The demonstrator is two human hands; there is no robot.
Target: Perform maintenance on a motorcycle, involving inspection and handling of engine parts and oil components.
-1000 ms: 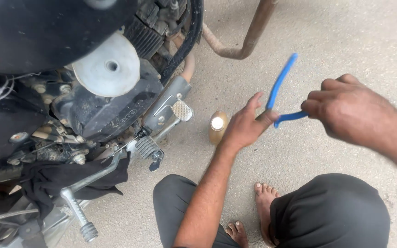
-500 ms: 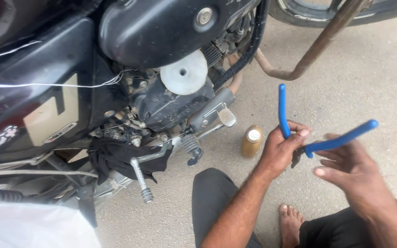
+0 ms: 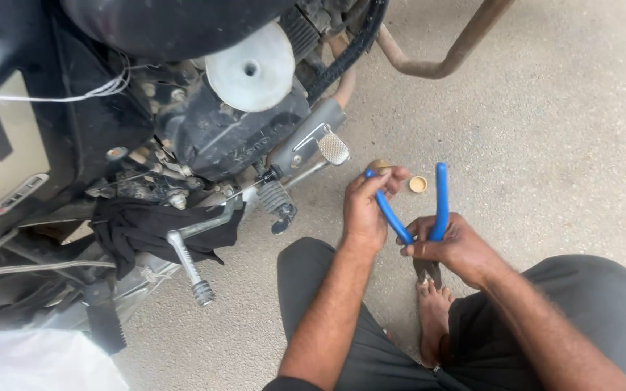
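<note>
Now lower | both hands, left hand [image 3: 366,211] and right hand [image 3: 456,246], fingers clamped on blue-handled pliers [image 3: 429,217] | handles upward.

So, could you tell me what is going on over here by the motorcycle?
A person sits barefoot on the concrete ground beside a motorcycle, holding blue-handled pliers with both hands. The left hand grips one handle and also touches a small brass-coloured container on the ground. The right hand holds the other handle near the pivot. The handles are spread wide. A small round cap lies on the ground between them.
</note>
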